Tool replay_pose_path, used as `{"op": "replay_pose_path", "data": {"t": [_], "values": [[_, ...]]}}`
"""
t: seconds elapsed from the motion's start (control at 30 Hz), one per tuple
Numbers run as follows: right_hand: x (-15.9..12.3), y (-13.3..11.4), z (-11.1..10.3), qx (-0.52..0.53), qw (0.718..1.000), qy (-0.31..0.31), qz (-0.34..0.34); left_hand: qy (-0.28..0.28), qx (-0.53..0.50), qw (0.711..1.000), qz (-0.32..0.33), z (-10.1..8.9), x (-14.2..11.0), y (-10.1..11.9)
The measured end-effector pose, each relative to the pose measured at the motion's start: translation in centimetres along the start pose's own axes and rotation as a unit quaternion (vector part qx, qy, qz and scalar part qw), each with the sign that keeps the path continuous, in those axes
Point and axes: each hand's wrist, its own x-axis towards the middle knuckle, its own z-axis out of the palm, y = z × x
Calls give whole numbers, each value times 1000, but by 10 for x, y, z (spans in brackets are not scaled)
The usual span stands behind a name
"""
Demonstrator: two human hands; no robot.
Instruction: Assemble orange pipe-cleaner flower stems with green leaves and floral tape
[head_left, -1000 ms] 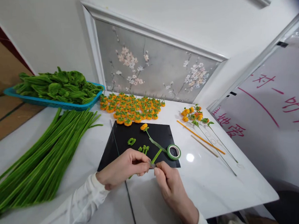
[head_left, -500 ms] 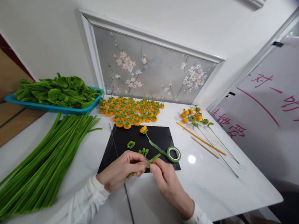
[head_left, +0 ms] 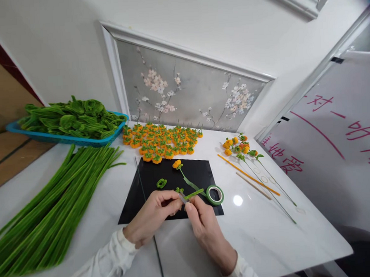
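Note:
Over the front of a black mat (head_left: 150,177), my two hands meet almost tip to tip. My left hand (head_left: 156,214) is closed in a pinch at a small greyish flat piece (head_left: 182,198), whose kind I cannot make out. Between thumb and forefinger, my right hand (head_left: 210,232) grips a short green pipe cleaner (head_left: 194,194), its free end pointing up and right. Beyond the fingers lie short green pieces (head_left: 179,190), partly hidden, and a coiled green leaf loop (head_left: 161,183). An orange pipe-cleaner flower (head_left: 177,164) has green tape on its stem, leading to a tape roll (head_left: 219,199).
Long green pipe cleaners (head_left: 61,203) lie in a bundle at left, below a blue tray (head_left: 79,140) heaped with green leaves. Rows of orange flower heads (head_left: 163,141) stand behind the mat. Stemmed flowers (head_left: 238,144), an orange stick (head_left: 249,174) and a tan stick (head_left: 252,185) lie at right.
The view has tilted slightly, so the scene sits a little lower. My left hand has shifted slightly, and more of the greyish piece and the green pipe cleaner shows between my fingers.

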Motion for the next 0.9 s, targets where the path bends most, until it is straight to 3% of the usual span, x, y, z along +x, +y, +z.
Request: {"op": "replay_pose_path", "data": {"t": [0.43,0.6,0.77,0.9], "values": [[1,-5,-6,-25,999,-3,-40,-18,1,1000,4,-2,2,-7],[-2,-5,-4,13,1000,-3,-19,-7,72,996,59,-5,5,-6],[-3,-4,1,120,992,-11,39,26,158,976,146,-6,5,-8],[-1,-3,1,101,994,-16,28,48,151,977,140,-4,5,-10]]}}
